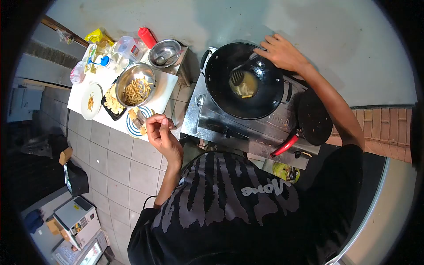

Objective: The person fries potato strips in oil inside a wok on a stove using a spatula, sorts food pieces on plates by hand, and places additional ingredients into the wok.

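A black wok (221, 99) stands on the stove, with a pool of oil (249, 84) and a few yellowish fried pieces at its bottom. My right hand (280, 54) is closed round the handle of a slotted spatula (237, 78) at the wok's far right rim. The spatula's dark head rests in the oil. My left hand (162, 138) is held in the air left of the stove, fingers curled and thumb pressed to them; whether anything small is between them cannot be seen. Behind it is a blue-ringed plate (131, 128) with fried food.
On the side table (165, 86) are a steel bowl (148, 70) of fries, a black tray (115, 115) of pale pieces, a white plate (89, 112), a second steel bowl (173, 46) and a red bottle (147, 37). A red-handled pan (314, 117) lies right of the wok.
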`<action>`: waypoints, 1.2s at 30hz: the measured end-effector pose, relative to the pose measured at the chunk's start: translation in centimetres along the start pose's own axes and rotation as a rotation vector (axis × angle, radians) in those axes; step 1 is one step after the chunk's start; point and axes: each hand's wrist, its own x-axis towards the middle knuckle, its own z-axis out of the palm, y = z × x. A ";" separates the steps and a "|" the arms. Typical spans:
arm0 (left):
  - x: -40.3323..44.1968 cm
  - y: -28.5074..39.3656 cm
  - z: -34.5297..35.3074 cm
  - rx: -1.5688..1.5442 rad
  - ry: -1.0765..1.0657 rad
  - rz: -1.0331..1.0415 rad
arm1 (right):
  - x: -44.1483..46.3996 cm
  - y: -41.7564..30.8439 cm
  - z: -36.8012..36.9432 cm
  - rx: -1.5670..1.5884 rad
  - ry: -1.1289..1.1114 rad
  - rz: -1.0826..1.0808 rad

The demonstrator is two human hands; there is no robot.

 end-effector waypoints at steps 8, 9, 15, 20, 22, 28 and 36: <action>-1.0 0.0 0.1 -0.010 0.003 0.000 | 1.0 0.9 1.0 -0.047 -0.193 0.110; -1.1 -0.1 0.0 -0.008 0.005 0.004 | 1.1 0.9 1.2 -0.056 -0.211 0.108; -1.4 0.1 -0.5 0.004 0.023 0.018 | 2.0 0.7 2.0 -0.005 -0.239 0.109; -1.6 0.4 -0.7 0.004 0.051 0.014 | 2.2 -0.2 2.1 0.036 -0.317 0.071; -1.6 0.4 -0.9 -0.004 0.049 0.021 | 1.7 -0.2 2.4 0.044 -0.358 0.070; -1.7 0.3 -1.1 0.001 0.039 0.017 | -1.2 0.3 3.3 0.105 -0.482 0.177; -1.7 0.1 -0.6 0.002 0.038 0.015 | -5.0 -2.5 3.1 0.468 -0.728 0.446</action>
